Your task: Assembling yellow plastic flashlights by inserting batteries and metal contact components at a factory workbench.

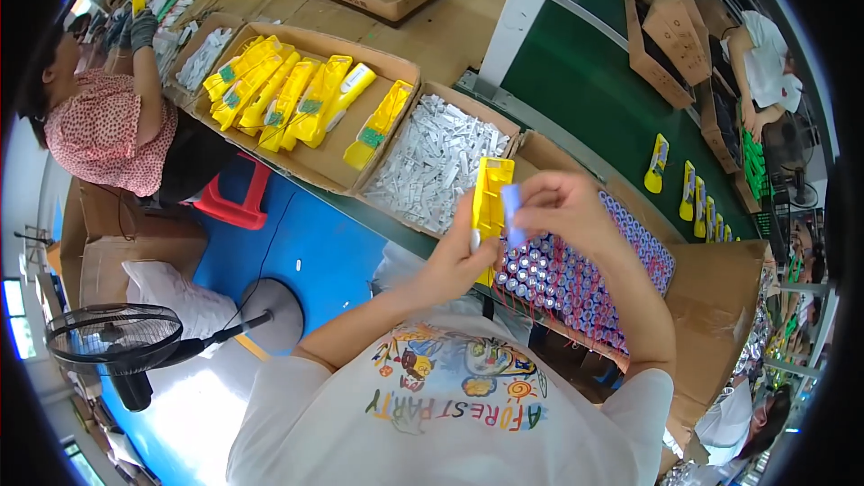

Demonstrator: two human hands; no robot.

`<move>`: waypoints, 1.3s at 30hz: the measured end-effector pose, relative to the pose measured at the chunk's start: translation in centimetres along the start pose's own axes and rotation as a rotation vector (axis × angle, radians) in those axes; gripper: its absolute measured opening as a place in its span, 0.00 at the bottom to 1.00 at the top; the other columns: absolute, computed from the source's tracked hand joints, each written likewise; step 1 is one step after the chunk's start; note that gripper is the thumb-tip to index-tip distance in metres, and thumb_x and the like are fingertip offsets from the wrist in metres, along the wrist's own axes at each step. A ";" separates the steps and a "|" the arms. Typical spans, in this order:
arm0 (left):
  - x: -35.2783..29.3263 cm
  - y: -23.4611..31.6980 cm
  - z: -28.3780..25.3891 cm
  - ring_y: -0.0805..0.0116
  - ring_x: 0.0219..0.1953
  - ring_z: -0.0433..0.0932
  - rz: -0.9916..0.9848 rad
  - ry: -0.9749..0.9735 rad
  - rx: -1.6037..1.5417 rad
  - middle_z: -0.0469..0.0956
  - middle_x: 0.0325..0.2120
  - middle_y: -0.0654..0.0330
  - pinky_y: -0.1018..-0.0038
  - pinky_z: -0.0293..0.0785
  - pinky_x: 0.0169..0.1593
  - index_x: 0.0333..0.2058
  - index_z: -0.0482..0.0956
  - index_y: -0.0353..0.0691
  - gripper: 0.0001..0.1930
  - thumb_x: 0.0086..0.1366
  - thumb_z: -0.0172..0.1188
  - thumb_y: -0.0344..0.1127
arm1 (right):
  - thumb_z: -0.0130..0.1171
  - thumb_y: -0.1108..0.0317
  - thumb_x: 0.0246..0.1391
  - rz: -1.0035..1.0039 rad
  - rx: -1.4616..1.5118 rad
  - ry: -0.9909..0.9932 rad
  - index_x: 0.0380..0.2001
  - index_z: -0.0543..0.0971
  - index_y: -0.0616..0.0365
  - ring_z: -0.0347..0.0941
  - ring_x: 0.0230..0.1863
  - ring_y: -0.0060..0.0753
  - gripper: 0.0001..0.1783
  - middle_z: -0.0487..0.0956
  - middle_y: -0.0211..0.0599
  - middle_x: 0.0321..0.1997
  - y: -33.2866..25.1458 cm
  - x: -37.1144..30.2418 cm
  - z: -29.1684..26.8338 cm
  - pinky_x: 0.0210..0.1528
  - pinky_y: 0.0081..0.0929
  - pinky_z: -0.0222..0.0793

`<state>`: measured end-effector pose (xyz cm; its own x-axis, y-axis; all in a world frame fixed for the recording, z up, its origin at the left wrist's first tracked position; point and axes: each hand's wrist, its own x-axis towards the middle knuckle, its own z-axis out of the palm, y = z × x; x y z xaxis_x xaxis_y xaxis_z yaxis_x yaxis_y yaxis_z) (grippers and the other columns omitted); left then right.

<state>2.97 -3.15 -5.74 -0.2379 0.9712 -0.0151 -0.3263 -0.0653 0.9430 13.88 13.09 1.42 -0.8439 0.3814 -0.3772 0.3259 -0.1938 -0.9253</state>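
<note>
My left hand [456,256] is closed round a long yellow plastic housing [491,191], held upright in front of my chest. A purple-blue cylindrical cell [513,216], slightly smeared by motion, is pinched between the fingertips of my right hand [576,211]. It is held right beside the housing's right edge; whether the two touch I cannot tell. Under my right forearm lies a carton of similar cells [576,283] with red wires. Just beyond my left hand, small pale strips [439,162] fill a cardboard tray.
Left of the strips, a cardboard tray [310,167] holds several yellow housings with green boards. A green conveyor [576,81] carries more yellow pieces. A grey post [522,27] stands beside it. A co-worker [108,130] sits at the left, near a fan [117,337].
</note>
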 end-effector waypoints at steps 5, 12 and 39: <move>-0.4 0.5 -0.4 0.75 0.32 0.72 0.031 0.022 0.121 0.65 0.40 0.57 0.76 0.73 0.36 0.63 0.40 0.43 0.32 0.63 0.40 0.19 | 0.69 0.70 0.48 0.056 -0.043 0.048 0.30 0.79 0.66 0.79 0.27 0.22 0.11 0.82 0.37 0.27 0.8 1.7 1.8 0.28 0.17 0.76; -1.6 1.4 -5.5 0.68 0.29 0.73 0.021 0.402 -0.167 0.66 0.40 0.57 0.70 0.74 0.34 0.58 0.51 0.44 0.25 0.63 0.43 0.23 | 0.65 0.73 0.49 -0.147 -0.376 -0.230 0.27 0.77 0.61 0.76 0.26 0.22 0.06 0.79 0.30 0.26 1.0 10.5 4.4 0.26 0.22 0.71; -1.9 1.7 -4.7 0.71 0.28 0.74 -0.066 -0.030 -0.023 0.69 0.38 0.57 0.75 0.73 0.31 0.59 0.47 0.41 0.24 0.72 0.45 0.40 | 0.63 0.78 0.51 -0.465 -0.309 0.126 0.46 0.74 0.59 0.68 0.27 0.11 0.19 0.72 0.28 0.40 0.6 6.8 3.4 0.30 0.11 0.65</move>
<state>-1.45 -6.18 -5.63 -0.1882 0.9799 -0.0666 -0.3610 -0.0059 0.9326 6.92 12.52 -1.57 -0.8772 0.4721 0.0879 0.0584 0.2865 -0.9563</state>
